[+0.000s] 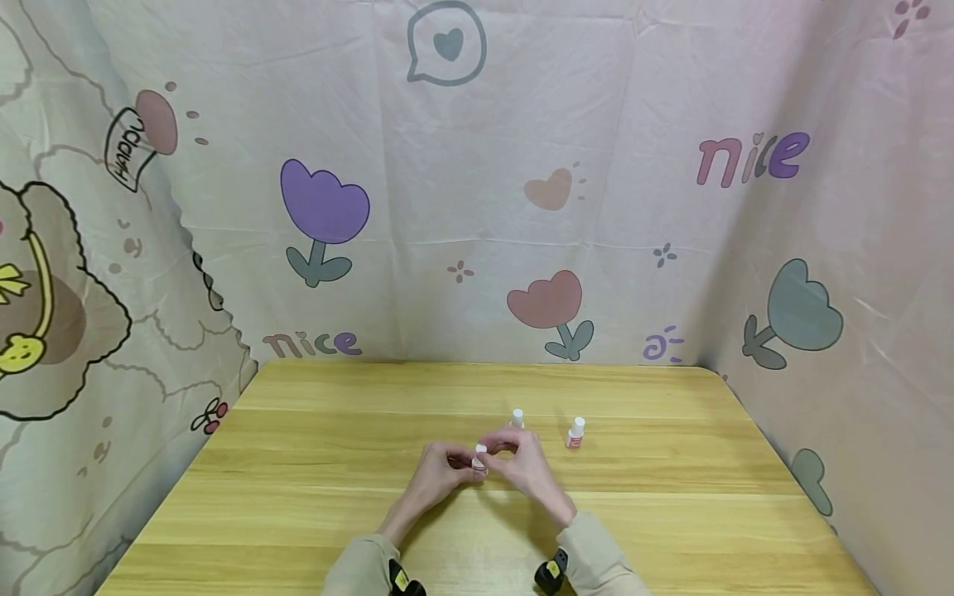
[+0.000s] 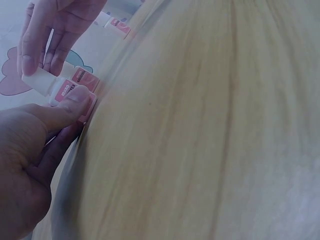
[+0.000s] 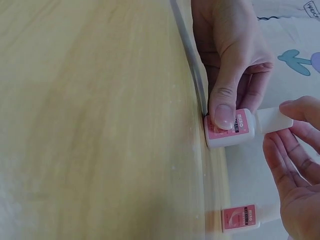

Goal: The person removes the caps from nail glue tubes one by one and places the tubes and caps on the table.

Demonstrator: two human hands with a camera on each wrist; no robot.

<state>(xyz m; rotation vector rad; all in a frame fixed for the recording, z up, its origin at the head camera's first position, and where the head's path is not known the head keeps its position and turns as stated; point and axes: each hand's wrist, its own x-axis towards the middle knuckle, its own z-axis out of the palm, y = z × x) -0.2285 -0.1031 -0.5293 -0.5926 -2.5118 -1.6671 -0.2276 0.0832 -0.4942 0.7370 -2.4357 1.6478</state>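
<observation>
In the head view a small white bottle (image 1: pixel 479 466) with a pink label stands upright between the two hands near the table's middle. My left hand (image 1: pixel 438 476) grips its body, the thumb (image 3: pixel 224 112) lying across the label in the right wrist view. With thumb and fingertips my right hand (image 1: pixel 526 465) pinches the white cap (image 3: pixel 275 119) at the top. The cap sits at the bottle's neck, in line with the body. Behind the right hand stands a second bottle (image 1: pixel 517 416), its lower part hidden. A third bottle (image 1: pixel 575 433) is farther right.
The wooden table (image 1: pixel 313 463) reaches back to a printed cloth (image 1: pixel 447 190) hanging behind it, with more cloth along both sides. Each forearm wears a dark wrist device, the left one (image 1: pixel 405 579) near the front.
</observation>
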